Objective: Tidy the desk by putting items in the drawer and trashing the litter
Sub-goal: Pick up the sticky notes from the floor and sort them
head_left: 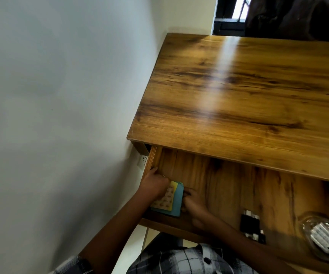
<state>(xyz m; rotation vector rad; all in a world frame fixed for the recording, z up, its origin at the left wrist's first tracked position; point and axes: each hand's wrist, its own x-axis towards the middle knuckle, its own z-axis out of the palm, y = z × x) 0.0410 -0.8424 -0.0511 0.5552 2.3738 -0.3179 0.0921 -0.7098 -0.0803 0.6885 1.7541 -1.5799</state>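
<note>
Hands first: your left hand [155, 184] lies on top of the small stack of sticky-note pads, patterned cream over yellow over teal [169, 200], its fingers curled over the left edge, so it grasps the stack. Your right hand [194, 199] pinches the stack's right edge with bent fingers. The stack sits in the near left corner of the pulled-out wooden drawer [229, 178], just beside the left wall and close to the front panel.

Risk now lies in how you let go. The pads are loose layers, already fanned so each colour shows; if you lift one hand before the other, the top pad may slide off or the stack may splay across the drawer floor. Your left knuckles are close to the drawer's side wall, so pulling out carelessly could knock it, in my judgement. Closing the drawer with either hand inside would pinch fingers under the brown wood-grain desk [238, 86].

Inside the drawer, well right of the stack, lie a black object with silvery metal parts [251, 224], too blurred to name, and at the near right edge a clear glass dish [316, 224] holding what looks like a silver blister strip [326, 239]. No litter shows on the desk top.
</note>
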